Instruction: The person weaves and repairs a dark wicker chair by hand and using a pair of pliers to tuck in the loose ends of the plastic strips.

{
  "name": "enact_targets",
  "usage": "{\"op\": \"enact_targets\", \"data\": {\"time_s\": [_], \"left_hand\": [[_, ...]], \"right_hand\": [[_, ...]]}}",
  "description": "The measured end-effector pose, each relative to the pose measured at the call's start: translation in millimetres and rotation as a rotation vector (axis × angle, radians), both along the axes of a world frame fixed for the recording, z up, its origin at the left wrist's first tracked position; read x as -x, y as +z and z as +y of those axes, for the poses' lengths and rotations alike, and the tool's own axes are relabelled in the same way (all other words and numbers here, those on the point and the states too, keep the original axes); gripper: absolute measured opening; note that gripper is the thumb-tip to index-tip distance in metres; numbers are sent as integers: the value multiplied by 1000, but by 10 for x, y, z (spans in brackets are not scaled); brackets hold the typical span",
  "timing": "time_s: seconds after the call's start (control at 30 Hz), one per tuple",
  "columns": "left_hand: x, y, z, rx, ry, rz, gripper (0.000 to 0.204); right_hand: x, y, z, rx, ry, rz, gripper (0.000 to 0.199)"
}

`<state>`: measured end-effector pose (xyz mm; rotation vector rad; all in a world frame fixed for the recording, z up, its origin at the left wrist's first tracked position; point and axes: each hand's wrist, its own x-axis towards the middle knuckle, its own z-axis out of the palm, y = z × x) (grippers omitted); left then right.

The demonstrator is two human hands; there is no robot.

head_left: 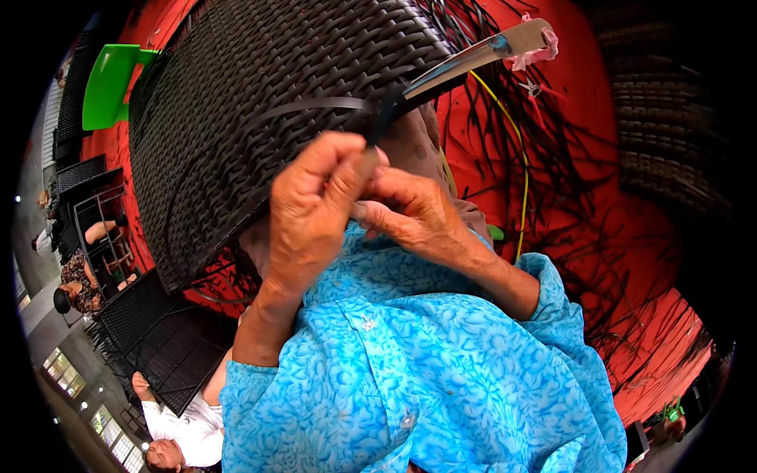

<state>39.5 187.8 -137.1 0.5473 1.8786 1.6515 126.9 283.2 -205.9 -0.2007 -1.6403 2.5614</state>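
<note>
My left hand (310, 206) is closed, thumb pressed against its fingers around a dark flat strip (378, 130) that rises from the fingertips. Close against it on the right, my right hand (422, 219) has its fingers curled in a pinch; what lies between them is hidden. Just beyond both hands stretches a dark brown woven wicker panel (276, 71), over my lap. A narrow glossy strip (323, 103) arcs across the weave. Up and to the right extends a long, shiny, curved flat piece (481, 59), with pink wrapping (540, 51) at its far end.
Many loose dark strips (544, 150) lie on the red floor covering (568, 63) at right, beside a yellow cord (522, 173). Another woven piece (662, 110) stands far right. A green plastic object (109, 87) is at upper left. Other people (185, 433) sit at left.
</note>
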Motion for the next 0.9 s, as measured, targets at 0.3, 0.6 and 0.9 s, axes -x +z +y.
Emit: {"op": "enact_targets", "data": {"time_s": [0.3,0.6,0.9], "left_hand": [[194,-45,97,391,6,587,21],[189,-46,73,438,5,468,28],[137,-90,158,437,36,598,30]], "right_hand": [[-92,-84,194,219,-69,-239,29],[-103,-168,155,217,-82,-239,22],[-122,-189,147,204,-91,-212,20]]}}
